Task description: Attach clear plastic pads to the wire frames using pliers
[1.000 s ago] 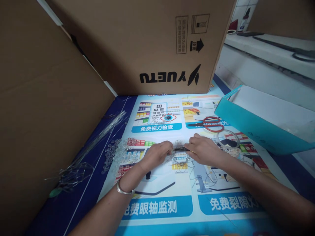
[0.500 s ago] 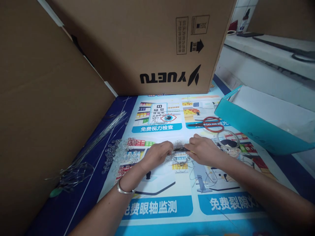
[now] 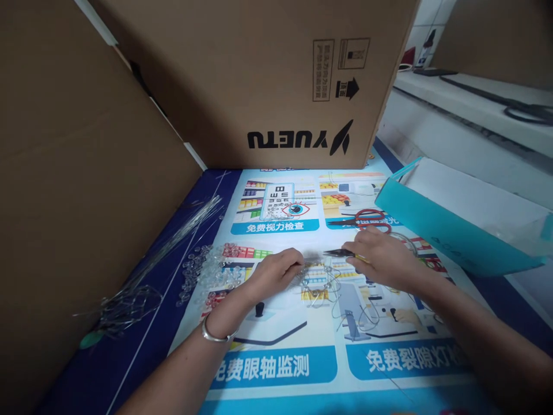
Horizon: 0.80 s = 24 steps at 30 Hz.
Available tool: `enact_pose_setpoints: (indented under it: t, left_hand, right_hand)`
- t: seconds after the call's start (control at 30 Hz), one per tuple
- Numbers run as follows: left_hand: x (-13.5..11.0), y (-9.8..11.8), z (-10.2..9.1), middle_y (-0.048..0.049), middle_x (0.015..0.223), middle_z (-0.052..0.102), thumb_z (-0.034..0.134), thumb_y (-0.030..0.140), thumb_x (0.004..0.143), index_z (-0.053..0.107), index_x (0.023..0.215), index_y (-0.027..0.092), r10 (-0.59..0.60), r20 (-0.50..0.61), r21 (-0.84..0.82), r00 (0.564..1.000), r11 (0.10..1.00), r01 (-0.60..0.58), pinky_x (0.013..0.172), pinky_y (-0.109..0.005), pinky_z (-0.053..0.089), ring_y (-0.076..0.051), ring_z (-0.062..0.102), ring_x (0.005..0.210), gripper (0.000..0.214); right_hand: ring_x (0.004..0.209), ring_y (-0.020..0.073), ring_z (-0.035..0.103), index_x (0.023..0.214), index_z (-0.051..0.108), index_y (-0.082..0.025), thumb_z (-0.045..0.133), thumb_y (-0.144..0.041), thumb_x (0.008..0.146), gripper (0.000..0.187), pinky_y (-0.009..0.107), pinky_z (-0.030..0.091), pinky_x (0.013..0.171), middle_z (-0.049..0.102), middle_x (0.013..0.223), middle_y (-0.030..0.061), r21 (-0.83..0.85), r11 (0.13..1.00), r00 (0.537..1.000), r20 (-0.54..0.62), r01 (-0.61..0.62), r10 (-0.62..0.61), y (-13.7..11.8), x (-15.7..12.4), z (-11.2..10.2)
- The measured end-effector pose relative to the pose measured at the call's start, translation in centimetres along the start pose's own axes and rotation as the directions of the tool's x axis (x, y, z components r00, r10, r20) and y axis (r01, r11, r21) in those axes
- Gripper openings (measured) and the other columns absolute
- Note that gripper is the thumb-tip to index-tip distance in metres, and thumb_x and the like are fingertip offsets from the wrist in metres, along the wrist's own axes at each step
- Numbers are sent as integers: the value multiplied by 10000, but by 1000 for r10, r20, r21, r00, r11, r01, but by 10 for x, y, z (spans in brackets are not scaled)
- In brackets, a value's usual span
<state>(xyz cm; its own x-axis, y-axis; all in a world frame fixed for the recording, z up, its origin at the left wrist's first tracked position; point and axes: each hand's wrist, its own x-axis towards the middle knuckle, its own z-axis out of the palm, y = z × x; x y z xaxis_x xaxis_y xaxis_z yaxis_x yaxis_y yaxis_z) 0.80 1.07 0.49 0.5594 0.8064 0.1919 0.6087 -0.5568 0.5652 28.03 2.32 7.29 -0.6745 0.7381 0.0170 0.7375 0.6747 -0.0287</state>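
In the head view, at centre, the left hand (image 3: pixel 276 273) pinched, apparently, the wire piece (image 3: pixel 317 294); the right hand (image 3: pixel 382 256), right of centre, gripped dark-tipped pliers (image 3: pixel 339 252). Wire-working seemed in hand, the next move calling for a steady pinch.

the light is dim and soft, its source out of view; the left cardboard (image 3: pixel 86 202) sinks into brown shade, darkest low down, and shadow gathers where it meets the back cardboard (image 3: pixel 242 75); the printed cloth (image 3: pixel 280 323) is paler, turning dusky under the right arm (image 3: pixel 458 323); the bangle (image 3: pixel 210 335) carries a small glint; clear beads (image 3: pixel 211 268) and thin wire loops (image 3: pixel 317 297) melt into the print; a grey blur sits beside the left hand (image 3: pixel 276 271); large letters look clear, small print soft; the wide lens stretches the teal box (image 3: pixel 458 230); the top right corner goes black
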Motion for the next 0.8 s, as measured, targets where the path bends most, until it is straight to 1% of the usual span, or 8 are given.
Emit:
enact_pose_setpoints:
  t: [0.13,0.27,0.33,0.43,0.53,0.63,0.73,0.8]
  left_hand:
    - [0,-1,-1,-14,882,594,423,143,847,525,897,201,43,19,-17,999,999,-43,712,-230,431,-125,550,814,128]
    - [0,-1,-4,-34,903,609,414,181,871,550,898,190,106,51,-32,993,994,-105,746,-234,442,-131,563,843,139]
    - [0,-2,-6,-43,905,615,406,201,881,561,898,188,136,64,-35,989,990,-134,754,-235,446,-135,569,853,157]
    - [0,-2,-8,-53,904,623,396,237,894,576,899,187,169,70,-27,983,985,-168,767,-241,448,-142,573,869,187]
    - [0,0,-8,-53,913,628,407,269,896,586,908,188,179,69,-10,981,984,-178,772,-249,449,-147,573,875,197]
    - [1,2,-7,-44,882,630,431,291,888,591,890,188,155,54,5,986,988,-155,745,-242,451,-139,575,837,190]
    - [2,4,-4,-40,812,622,428,302,886,593,858,180,134,14,20,991,991,-135,701,-233,448,-130,572,778,207]
    - [2,5,-2,-41,791,613,417,304,889,592,853,174,121,-12,29,993,992,-120,683,-230,443,-128,566,755,220]
  right_hand:
    - [923,263,459,981,611,-178,361,-391,884,342,388,336,781,573,889,115,-105,990,996,-2,-91,91,10,1,14]
    - [946,274,459,1033,575,-177,390,-429,865,355,411,329,792,561,966,131,-111,987,991,51,-120,126,11,1,31]
    - [982,294,450,1069,554,-178,428,-447,841,374,422,328,794,549,1017,137,-113,986,989,61,-125,133,11,1,34]
    - [1038,323,425,1120,530,-175,493,-462,799,432,452,313,823,527,1087,147,-130,985,991,49,-117,124,8,0,29]
    - [1045,309,420,1106,545,-169,489,-424,817,389,444,302,851,534,1081,138,-105,991,996,10,-82,84,-4,2,20]
    - [979,237,448,1068,571,-196,400,-302,884,273,373,328,835,563,1002,98,11,1000,1000,-5,22,-22,-24,4,14]
    - [932,203,445,1072,573,-203,362,-217,894,277,328,346,798,557,971,89,81,992,996,-12,92,-91,-42,7,17]
    - [916,201,435,1088,563,-191,360,-205,893,282,321,352,781,547,941,93,94,994,998,-19,63,-61,-49,9,23]
